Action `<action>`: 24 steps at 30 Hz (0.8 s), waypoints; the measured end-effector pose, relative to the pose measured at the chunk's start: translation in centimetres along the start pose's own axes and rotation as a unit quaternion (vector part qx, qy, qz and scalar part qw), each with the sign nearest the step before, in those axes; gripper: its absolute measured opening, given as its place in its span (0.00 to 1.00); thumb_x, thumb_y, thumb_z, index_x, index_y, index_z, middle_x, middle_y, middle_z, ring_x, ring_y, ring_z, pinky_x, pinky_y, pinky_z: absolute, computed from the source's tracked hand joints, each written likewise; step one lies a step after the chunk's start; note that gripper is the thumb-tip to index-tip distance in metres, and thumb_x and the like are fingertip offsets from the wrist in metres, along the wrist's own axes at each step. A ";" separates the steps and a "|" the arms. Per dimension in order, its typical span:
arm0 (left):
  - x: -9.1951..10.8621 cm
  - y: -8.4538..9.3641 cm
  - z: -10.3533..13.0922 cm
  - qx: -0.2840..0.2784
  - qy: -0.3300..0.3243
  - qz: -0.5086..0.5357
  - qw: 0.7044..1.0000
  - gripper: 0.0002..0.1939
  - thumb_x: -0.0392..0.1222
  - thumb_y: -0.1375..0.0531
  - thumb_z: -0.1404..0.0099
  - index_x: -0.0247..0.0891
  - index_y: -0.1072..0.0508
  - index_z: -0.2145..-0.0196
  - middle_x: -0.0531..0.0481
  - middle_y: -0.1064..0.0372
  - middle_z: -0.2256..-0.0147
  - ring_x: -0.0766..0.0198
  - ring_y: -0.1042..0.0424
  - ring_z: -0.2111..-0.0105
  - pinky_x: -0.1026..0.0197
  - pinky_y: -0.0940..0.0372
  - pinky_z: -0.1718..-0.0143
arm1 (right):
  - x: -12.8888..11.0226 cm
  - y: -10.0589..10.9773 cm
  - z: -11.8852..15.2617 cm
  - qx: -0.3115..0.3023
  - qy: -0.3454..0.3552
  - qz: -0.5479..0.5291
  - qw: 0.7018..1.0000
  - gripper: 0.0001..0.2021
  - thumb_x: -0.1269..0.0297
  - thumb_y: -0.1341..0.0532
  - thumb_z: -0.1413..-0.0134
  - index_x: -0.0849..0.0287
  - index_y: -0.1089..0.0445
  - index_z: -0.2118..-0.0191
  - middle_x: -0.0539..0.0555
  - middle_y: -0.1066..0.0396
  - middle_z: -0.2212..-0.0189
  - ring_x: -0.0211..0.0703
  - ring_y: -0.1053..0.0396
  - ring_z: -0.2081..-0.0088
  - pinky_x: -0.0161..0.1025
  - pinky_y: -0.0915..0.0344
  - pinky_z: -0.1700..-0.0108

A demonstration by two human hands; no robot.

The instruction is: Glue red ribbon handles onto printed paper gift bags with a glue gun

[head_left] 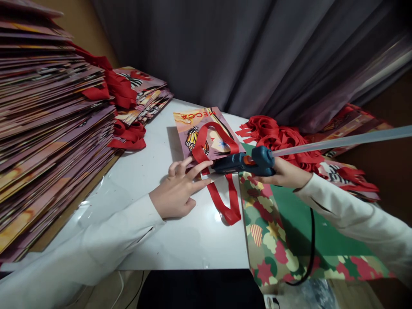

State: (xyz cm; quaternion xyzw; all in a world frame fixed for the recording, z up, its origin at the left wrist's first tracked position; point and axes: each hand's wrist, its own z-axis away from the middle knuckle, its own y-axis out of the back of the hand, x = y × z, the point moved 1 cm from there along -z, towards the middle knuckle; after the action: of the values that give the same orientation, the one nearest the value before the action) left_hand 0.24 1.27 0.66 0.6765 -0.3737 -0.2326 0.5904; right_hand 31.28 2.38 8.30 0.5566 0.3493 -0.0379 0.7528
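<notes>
Item: one printed bag [214, 141], lettered MECCA, lying on the white table [186, 246]; clock centre for this list.
Item: upper red ribbon loop [201, 143], over the bag's printed face.
Item: lower red ribbon loop [234, 206], on the table between 5 and 6 o'clock.
Item: left hand [177, 191], at 7 o'clock; fingers spread, tips by the bag's near edge; grasp on it cannot be told.
Item: right hand [288, 172], between 3 and 4 o'clock; fingers, partly hidden, closed round a blue glue gun [264, 159], nozzle towards 9.
Item: red ribbon heap [278, 135], 3 o'clock.
Item: tall printed stack [54, 116], 9 o'clock.
</notes>
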 end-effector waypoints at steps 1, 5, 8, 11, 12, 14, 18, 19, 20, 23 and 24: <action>0.0 0.0 0.0 -0.001 0.000 0.000 1.000 0.36 0.35 0.44 0.49 0.50 0.34 0.41 0.49 0.63 0.33 0.36 0.62 0.38 0.35 0.52 0.45 | -0.1 0.1 0.1 -0.005 -0.007 0.006 1.000 0.19 0.54 0.37 0.51 0.64 0.29 0.59 0.57 0.25 0.64 0.51 0.28 0.60 0.42 0.29 0.56; 0.1 0.1 0.0 -0.001 0.000 0.001 1.000 0.35 0.35 0.43 0.49 0.49 0.34 0.42 0.49 0.64 0.32 0.37 0.63 0.38 0.35 0.52 0.45 | -0.3 0.5 0.5 0.001 -0.011 0.039 0.999 0.23 0.52 0.38 0.49 0.65 0.30 0.54 0.58 0.26 0.60 0.52 0.28 0.60 0.45 0.29 0.56; 0.2 0.2 -0.1 -0.008 0.005 0.001 1.000 0.35 0.35 0.43 0.49 0.49 0.33 0.42 0.50 0.64 0.32 0.37 0.62 0.38 0.36 0.51 0.45 | -0.5 0.9 0.8 0.021 0.001 0.073 0.997 0.22 0.53 0.38 0.50 0.65 0.30 0.53 0.59 0.26 0.59 0.53 0.28 0.59 0.46 0.29 0.55; 0.2 0.3 -0.2 -0.021 0.009 0.006 1.000 0.34 0.36 0.43 0.50 0.48 0.33 0.43 0.50 0.64 0.31 0.37 0.62 0.38 0.36 0.52 0.44 | -0.8 1.1 1.0 0.039 0.007 0.099 0.994 0.20 0.54 0.38 0.51 0.63 0.30 0.56 0.58 0.25 0.61 0.52 0.28 0.62 0.45 0.29 0.57; 0.2 0.4 -0.2 -0.024 0.009 0.008 1.000 0.34 0.36 0.43 0.50 0.47 0.33 0.43 0.50 0.64 0.31 0.37 0.62 0.38 0.35 0.52 0.44 | -1.0 1.2 1.1 0.040 0.007 0.104 0.994 0.20 0.54 0.38 0.52 0.63 0.30 0.57 0.58 0.25 0.62 0.52 0.28 0.63 0.44 0.29 0.59; 0.3 0.4 -0.2 -0.028 0.009 0.011 1.000 0.33 0.37 0.43 0.50 0.46 0.33 0.44 0.50 0.65 0.31 0.36 0.62 0.38 0.35 0.53 0.44 | -1.4 1.3 1.2 0.039 0.000 0.117 0.992 0.18 0.54 0.39 0.51 0.62 0.30 0.59 0.57 0.26 0.65 0.50 0.28 0.66 0.42 0.29 0.63; 0.3 0.4 -0.2 -0.018 0.008 0.011 1.000 0.33 0.36 0.43 0.50 0.47 0.32 0.44 0.51 0.64 0.31 0.37 0.62 0.37 0.36 0.54 0.43 | -2.5 1.6 1.3 0.037 -0.011 0.162 0.986 0.18 0.54 0.41 0.51 0.63 0.31 0.59 0.59 0.26 0.65 0.51 0.28 0.64 0.44 0.30 0.60; 0.3 0.4 -0.1 -0.014 0.008 0.012 1.000 0.33 0.36 0.43 0.50 0.47 0.32 0.44 0.51 0.63 0.31 0.37 0.62 0.37 0.36 0.54 0.43 | -2.8 1.7 1.4 0.037 -0.013 0.169 0.985 0.19 0.54 0.41 0.51 0.64 0.31 0.58 0.60 0.26 0.63 0.53 0.28 0.62 0.45 0.30 0.58; 0.3 0.3 -0.1 -0.012 0.006 0.015 1.000 0.33 0.36 0.43 0.50 0.47 0.32 0.44 0.51 0.62 0.31 0.37 0.61 0.37 0.37 0.54 0.43 | -3.1 1.7 1.4 0.033 -0.019 0.176 0.984 0.20 0.54 0.41 0.50 0.65 0.32 0.57 0.61 0.26 0.62 0.54 0.29 0.62 0.45 0.31 0.58; 0.4 0.3 -0.1 -0.006 0.003 0.023 1.000 0.33 0.36 0.43 0.51 0.46 0.32 0.45 0.51 0.62 0.31 0.37 0.61 0.37 0.36 0.54 0.43 | -3.7 1.8 1.6 0.013 -0.044 0.190 0.981 0.19 0.55 0.42 0.48 0.65 0.32 0.57 0.60 0.27 0.64 0.53 0.29 0.63 0.43 0.31 0.61; 0.4 0.3 -0.1 -0.002 0.004 0.026 1.000 0.33 0.36 0.43 0.51 0.46 0.31 0.45 0.52 0.62 0.31 0.37 0.61 0.37 0.36 0.54 0.42 | -3.8 1.8 1.6 0.011 -0.045 0.192 0.980 0.18 0.55 0.42 0.48 0.64 0.33 0.57 0.60 0.27 0.64 0.53 0.29 0.63 0.43 0.31 0.62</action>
State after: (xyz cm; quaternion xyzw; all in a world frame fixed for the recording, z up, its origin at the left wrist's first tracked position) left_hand 0.50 1.05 1.02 0.6665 -0.3882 -0.2155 0.5988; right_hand 29.98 0.39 12.14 0.6192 0.2016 0.0781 0.7549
